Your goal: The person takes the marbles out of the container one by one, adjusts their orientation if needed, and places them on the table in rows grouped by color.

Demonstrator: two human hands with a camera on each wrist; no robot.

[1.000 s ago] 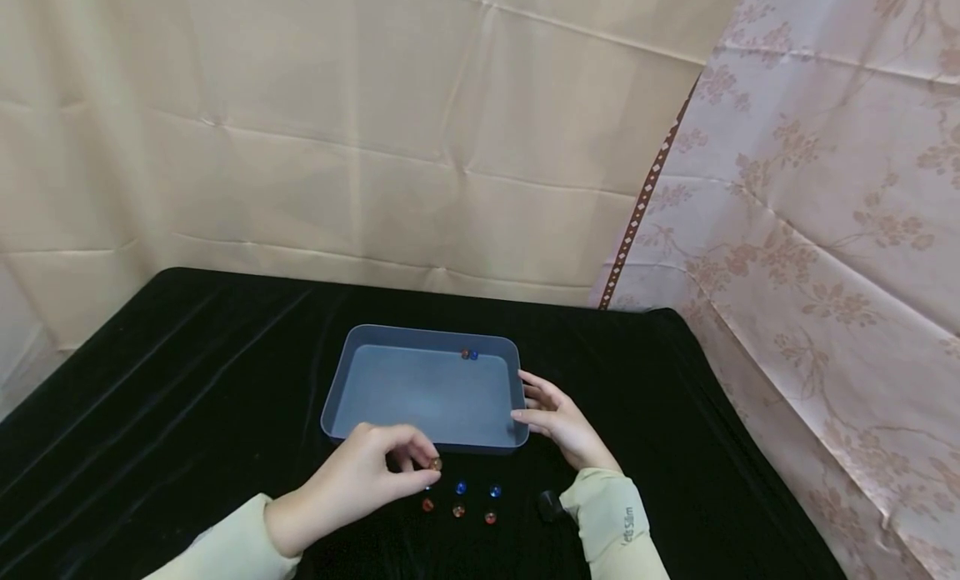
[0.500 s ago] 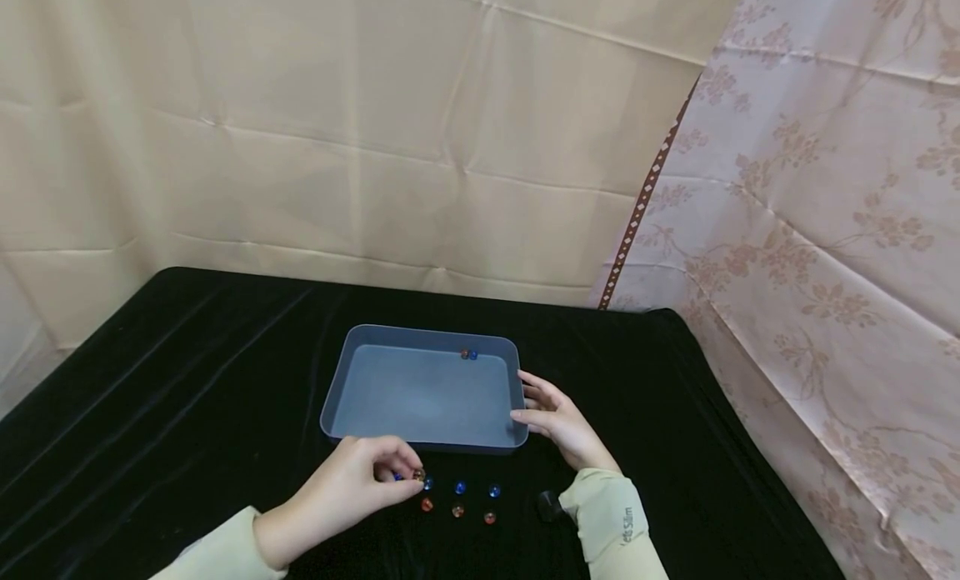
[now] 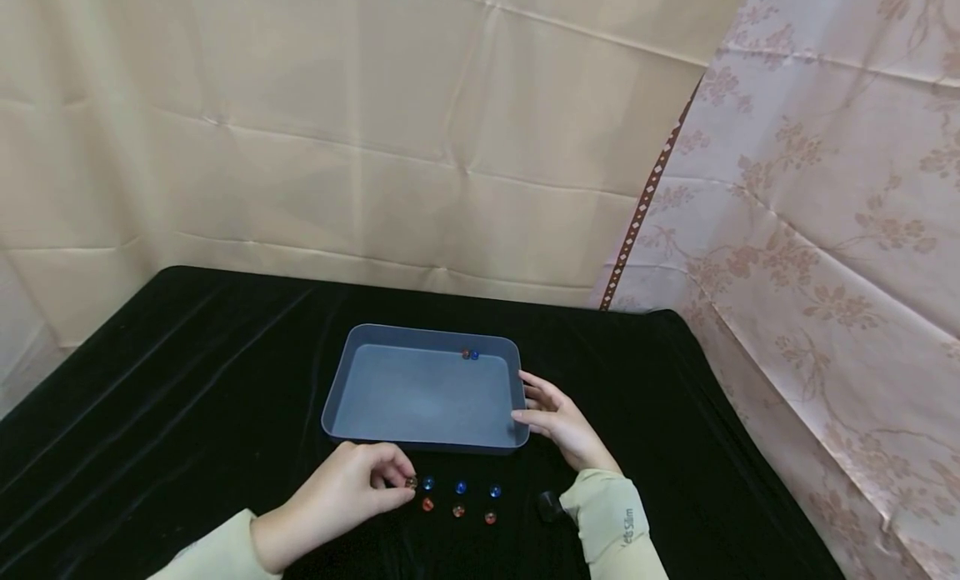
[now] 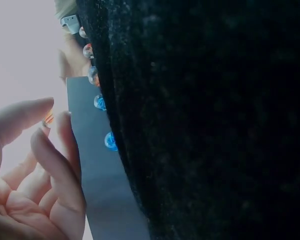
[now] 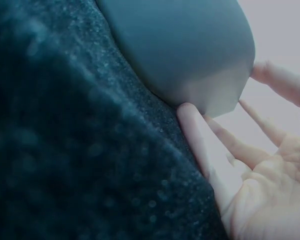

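My left hand (image 3: 352, 488) pinches an amber marble (image 3: 412, 482) between thumb and fingertips, just in front of the tray and left of the rows of marbles. In the left wrist view the orange-streaked marble (image 4: 48, 119) shows between the fingertips. My right hand (image 3: 558, 422) grips the right end of the blue-grey tray (image 3: 420, 397), thumb over the rim and other fingers along the outer wall. Its fingers (image 5: 202, 145) touch the tray wall in the right wrist view. Inside the tray's back right corner lie an orange marble (image 3: 466, 354) and a blue marble (image 3: 475, 355).
In front of the tray, a row of blue marbles (image 3: 461, 487) lies behind a row of red-orange marbles (image 3: 458, 511). A black cloth (image 3: 187, 397) covers the table. A small black object (image 3: 550, 507) sits by the right cuff. Curtains (image 3: 375, 147) hang behind.
My left hand has moved left and toward me with the amber marble, uncovering a blue marble in the row. The right hand and tray stay nearly in place.
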